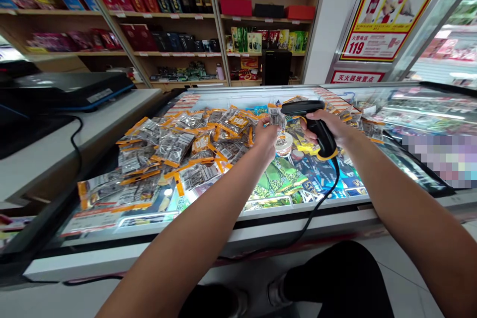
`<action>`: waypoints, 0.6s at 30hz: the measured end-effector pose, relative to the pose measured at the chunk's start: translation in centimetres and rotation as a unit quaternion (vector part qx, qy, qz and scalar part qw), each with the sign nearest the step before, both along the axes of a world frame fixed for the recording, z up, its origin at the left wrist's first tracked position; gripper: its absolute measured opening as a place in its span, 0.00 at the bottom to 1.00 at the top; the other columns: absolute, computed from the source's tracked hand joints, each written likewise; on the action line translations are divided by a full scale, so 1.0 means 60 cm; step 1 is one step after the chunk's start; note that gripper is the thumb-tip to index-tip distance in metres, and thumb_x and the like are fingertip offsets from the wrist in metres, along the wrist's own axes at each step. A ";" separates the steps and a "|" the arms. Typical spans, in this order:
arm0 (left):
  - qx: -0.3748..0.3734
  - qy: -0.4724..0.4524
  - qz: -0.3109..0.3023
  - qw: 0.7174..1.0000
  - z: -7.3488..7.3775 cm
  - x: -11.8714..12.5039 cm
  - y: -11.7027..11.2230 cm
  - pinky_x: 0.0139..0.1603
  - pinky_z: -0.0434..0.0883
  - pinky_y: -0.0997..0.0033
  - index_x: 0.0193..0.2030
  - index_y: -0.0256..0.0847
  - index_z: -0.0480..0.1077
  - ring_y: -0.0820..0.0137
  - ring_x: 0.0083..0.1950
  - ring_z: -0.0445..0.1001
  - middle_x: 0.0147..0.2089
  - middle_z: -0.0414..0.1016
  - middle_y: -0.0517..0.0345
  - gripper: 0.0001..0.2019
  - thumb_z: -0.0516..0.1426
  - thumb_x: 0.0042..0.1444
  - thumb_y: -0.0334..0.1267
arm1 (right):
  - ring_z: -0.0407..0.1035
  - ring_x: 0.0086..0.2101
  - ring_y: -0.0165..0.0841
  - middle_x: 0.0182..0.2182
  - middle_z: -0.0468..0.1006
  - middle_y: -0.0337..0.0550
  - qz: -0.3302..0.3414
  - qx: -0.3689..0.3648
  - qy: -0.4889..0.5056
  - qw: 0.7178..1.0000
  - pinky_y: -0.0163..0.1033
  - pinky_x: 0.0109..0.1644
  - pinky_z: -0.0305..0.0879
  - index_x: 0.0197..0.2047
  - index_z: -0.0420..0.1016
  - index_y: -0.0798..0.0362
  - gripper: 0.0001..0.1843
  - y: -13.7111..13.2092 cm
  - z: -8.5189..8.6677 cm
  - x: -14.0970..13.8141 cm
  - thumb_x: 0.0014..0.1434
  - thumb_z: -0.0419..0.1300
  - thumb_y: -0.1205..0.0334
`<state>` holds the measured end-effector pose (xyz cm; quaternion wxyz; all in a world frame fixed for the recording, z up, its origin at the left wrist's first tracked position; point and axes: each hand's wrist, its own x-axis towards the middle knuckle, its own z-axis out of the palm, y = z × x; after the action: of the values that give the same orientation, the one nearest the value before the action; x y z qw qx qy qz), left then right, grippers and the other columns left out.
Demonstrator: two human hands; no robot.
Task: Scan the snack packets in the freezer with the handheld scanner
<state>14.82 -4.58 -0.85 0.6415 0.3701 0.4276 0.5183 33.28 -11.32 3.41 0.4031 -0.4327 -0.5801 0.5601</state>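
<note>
Left hand (265,135) pinches a small foil packet (276,117) by its lower edge at frame centre, above the freezer lid (208,208); right hand (328,126) grips the barcode scanner (311,121). Light, crinkly, probably slippery: best held at the edge.

packets (175,144) heaped on freezer lid (268,208); counter (55,144) left; shelves (179,35) behind
</note>
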 end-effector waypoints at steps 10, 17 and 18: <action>0.118 0.092 -0.014 0.989 0.012 -0.013 -0.005 0.50 0.71 0.56 0.47 0.47 0.68 0.61 0.43 0.76 0.43 0.76 0.54 0.18 0.62 0.54 0.22 | 0.60 0.20 0.35 0.18 0.68 0.40 -0.034 0.006 0.011 0.999 0.42 0.26 0.61 0.32 0.75 0.48 0.17 0.000 0.000 -0.004 0.59 0.63 0.42; 0.434 0.552 0.021 0.711 0.091 -0.093 -0.015 0.74 0.56 0.42 0.62 0.50 0.74 0.44 0.75 0.57 0.70 0.68 0.45 0.23 0.57 0.62 0.29 | 0.68 0.25 0.34 0.25 0.72 0.39 -0.215 0.042 0.130 0.967 0.40 0.29 0.71 0.35 0.72 0.46 0.16 0.026 0.003 0.028 0.58 0.65 0.43; 0.421 0.595 0.031 0.684 0.099 -0.105 -0.014 0.75 0.53 0.40 0.64 0.48 0.73 0.41 0.77 0.53 0.72 0.66 0.44 0.22 0.56 0.63 0.32 | 0.70 0.25 0.34 0.26 0.73 0.39 -0.247 0.046 0.138 0.958 0.41 0.30 0.72 0.35 0.71 0.46 0.16 0.031 0.001 0.035 0.57 0.66 0.44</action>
<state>8.53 -5.44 5.11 0.0122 0.8184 0.4676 0.3337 35.38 -9.45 3.49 0.6246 -0.4621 -0.4189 0.4700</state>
